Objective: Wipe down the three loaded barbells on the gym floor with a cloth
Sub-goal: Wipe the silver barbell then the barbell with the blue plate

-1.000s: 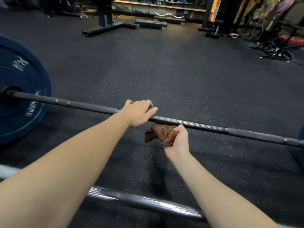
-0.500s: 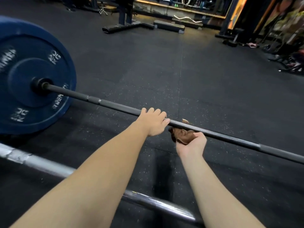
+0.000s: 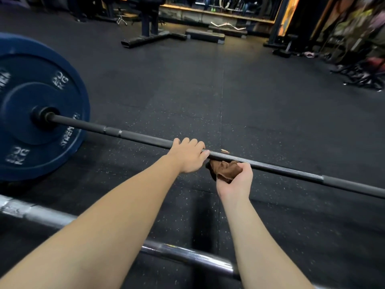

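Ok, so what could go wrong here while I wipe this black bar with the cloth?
The left hand grips the black bar right beside the brown cloth bunched in the right hand, so that covered stretch may get skipped. The chrome barbell lies low between the person and the black bar; stepping forward could catch a foot on it.

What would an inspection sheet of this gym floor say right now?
Surface: black rubber floor, lightly speckled.
Job's things: black barbell with blue 20 kg plate; chrome barbell nearer the camera; brown cloth against the black bar's underside. A third barbell is not in view.
Clutter: nothing seen.
Hands: left hand grips the black barbell; right hand holds the cloth.
Cables: nothing seen.
Surroundings: bench base, step platform, curl bar at the far wall.
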A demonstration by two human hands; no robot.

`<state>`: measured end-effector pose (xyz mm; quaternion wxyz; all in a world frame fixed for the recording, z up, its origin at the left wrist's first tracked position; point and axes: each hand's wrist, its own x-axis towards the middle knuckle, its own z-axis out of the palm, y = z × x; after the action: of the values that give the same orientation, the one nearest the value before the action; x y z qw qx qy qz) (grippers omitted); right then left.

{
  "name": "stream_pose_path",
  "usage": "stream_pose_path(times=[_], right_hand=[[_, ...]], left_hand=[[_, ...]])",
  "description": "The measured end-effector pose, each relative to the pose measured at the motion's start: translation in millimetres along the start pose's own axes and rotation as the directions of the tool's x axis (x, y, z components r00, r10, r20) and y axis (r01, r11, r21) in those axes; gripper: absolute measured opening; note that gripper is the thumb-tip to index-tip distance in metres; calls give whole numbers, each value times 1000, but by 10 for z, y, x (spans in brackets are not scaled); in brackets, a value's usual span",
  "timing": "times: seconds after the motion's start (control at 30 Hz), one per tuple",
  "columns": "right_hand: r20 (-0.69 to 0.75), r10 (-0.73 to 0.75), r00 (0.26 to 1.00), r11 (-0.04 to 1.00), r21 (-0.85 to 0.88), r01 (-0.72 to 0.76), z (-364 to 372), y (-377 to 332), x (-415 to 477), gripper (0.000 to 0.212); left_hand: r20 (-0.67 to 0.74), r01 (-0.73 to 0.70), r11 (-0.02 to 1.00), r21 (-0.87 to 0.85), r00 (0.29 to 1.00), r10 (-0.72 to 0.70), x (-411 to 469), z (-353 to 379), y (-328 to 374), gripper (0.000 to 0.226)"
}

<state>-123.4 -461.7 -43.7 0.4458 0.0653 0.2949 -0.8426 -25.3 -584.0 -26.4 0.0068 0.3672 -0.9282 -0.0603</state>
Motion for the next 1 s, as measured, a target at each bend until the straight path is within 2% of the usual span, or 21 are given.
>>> stream_pose_path(times=[0.17,0.27,0.43,0.63,0.8,0.9,1.0], right_hand=[[-17,21,1000,987,-159,-24,22,63,11,38],[-36,92,995,971,-218,-98,84,215,-4,48],[-31,109,994,989,-95,-111,74,158,49,8],[-125,-22,992,999,33,27,-62,-132,94,31],[-175,35,984,990,-127,-58,30,82,44,46],[-137,102,985,974,-189,-127,76,257,14,38],[-95,152,984,971,-173,-166,110,276,-5,23]], left_hand=[[24,25,1000,14,999,-25,-23,-36,38,44],[29,38,999,9,999,-38,-20,-38,42,45],[44,51,999,8,998,-51,-21,-57,48,45],[64,52,999,12,997,-53,-13,-64,70,46],[16,56,998,22,998,-56,-13,-19,73,43],[18,68,998,17,998,-68,-7,-21,87,43],[16,74,997,9,997,-74,-11,-26,84,44]])
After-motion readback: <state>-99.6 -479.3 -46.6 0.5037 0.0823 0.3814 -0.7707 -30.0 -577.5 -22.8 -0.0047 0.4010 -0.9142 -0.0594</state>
